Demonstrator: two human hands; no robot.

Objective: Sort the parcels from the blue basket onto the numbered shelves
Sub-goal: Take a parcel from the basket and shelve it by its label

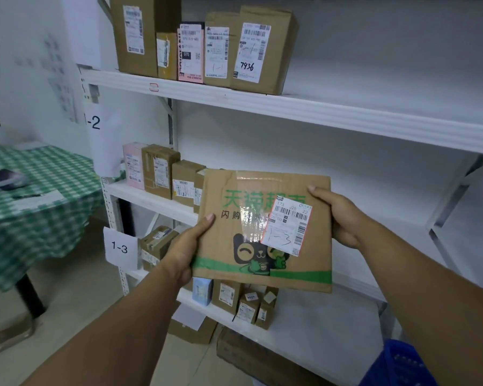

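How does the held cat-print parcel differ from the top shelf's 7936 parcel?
The cat-print parcel is gripped by the left hand and right hand; the 7936 parcel stands on the top shelf. The cat-print parcel carries green printing; the 7936 parcel is plain. Both are labelled brown cardboard.

A white wall (25,37) fills the upper left of the frame, blurred papers (59,79) stuck on it. Below, at left, a tabletop (62,174) under a green checked cloth (11,246) stands on a dark leg (30,293). The floor (95,296) is pale beige. White metal shelving (318,112) spans the right.
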